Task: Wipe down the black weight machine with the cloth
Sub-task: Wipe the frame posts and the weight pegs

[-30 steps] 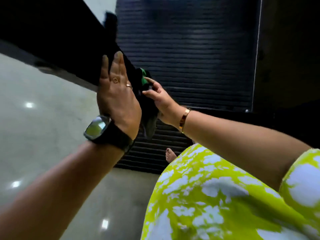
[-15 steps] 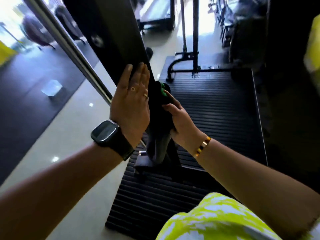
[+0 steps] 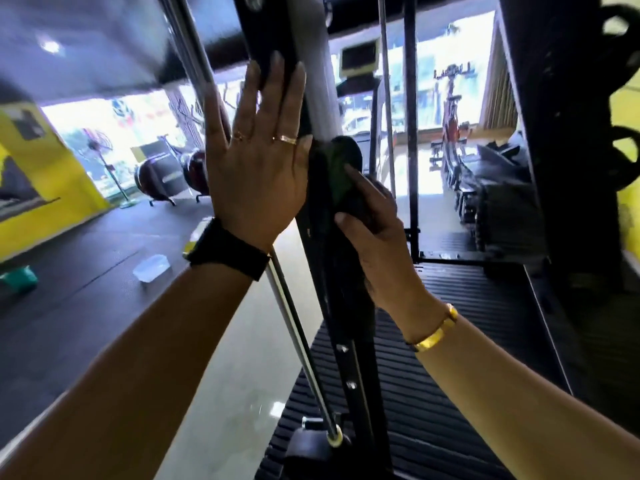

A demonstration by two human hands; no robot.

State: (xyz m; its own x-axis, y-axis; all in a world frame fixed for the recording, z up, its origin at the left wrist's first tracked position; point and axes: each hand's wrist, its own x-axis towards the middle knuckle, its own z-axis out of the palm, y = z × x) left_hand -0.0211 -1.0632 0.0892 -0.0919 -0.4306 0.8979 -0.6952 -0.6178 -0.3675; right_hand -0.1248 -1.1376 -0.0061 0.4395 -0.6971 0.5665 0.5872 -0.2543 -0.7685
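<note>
Gripping the cloth point(image 3: 333, 157) against the weight machine point(image 3: 322, 271), right hand point(image 3: 381, 237); left hand point(image 3: 258, 168) flat alongside.

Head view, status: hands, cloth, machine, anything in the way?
Left hand flat on the black upright. Right hand holds the cloth against its right side. Chrome rod runs close on the left; wipe path unobstructed.

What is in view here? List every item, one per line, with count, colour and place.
Machine upright: one, black, centre.
Cloth: one, dark with green, pressed on the upright.
Guide rod: one, chrome, left of the upright.
Ribbed mat: one, black, floor at right.
Plastic tub: one, clear, floor at left.
Watch: one, black, left wrist.
Bangle: one, gold, right wrist.
Left hand: flat on the upright.
Right hand: grips the cloth.
</note>
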